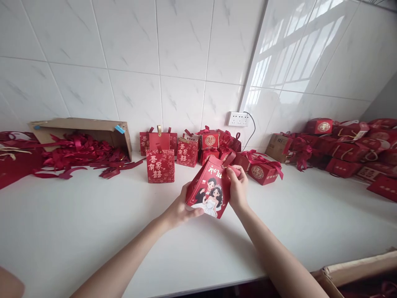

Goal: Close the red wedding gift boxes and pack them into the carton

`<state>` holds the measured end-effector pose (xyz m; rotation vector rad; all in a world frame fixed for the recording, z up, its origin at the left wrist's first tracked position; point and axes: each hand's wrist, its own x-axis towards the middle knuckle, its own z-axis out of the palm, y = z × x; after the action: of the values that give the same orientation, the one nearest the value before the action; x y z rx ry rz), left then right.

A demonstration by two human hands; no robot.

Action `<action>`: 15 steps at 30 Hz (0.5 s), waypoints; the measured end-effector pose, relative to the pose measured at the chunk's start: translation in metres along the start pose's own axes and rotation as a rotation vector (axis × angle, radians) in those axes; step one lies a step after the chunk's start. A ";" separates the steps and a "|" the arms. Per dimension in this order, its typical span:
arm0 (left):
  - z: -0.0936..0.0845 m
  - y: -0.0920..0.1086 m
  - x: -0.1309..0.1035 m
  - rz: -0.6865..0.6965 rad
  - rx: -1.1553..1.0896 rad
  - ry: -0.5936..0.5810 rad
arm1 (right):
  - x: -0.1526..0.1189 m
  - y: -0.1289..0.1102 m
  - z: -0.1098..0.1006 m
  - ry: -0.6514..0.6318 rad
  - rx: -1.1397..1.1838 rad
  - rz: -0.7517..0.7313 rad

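Both hands grip one red gift box [209, 191] above the table [77, 231]: left hand [181, 211] under its base, right hand [237, 186] pinching the top flap, not yet closed; finished boxes [186, 151] stand at twelve o'clock; ribbons [80, 153] at ten.

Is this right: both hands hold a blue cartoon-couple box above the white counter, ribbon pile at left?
Not quite. In the head view the box is red, not blue. Otherwise correct: left hand and right hand both hold it above the white counter, ribbon pile at left.
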<state>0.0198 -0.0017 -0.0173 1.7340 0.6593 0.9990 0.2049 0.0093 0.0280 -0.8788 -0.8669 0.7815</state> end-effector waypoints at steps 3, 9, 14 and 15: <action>-0.001 0.000 0.001 0.013 -0.005 0.015 | -0.001 0.000 -0.001 -0.046 0.003 -0.064; -0.005 0.009 0.005 0.128 0.079 0.301 | 0.006 0.012 0.000 -0.110 0.171 0.073; -0.015 0.018 -0.001 0.469 0.509 0.417 | 0.009 0.027 0.004 -0.308 0.307 0.301; -0.016 0.018 -0.003 0.521 0.588 0.380 | 0.010 0.028 0.004 -0.321 0.326 0.316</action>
<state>0.0040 -0.0025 0.0016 2.3245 0.8156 1.6424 0.1995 0.0309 0.0076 -0.6126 -0.8564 1.3262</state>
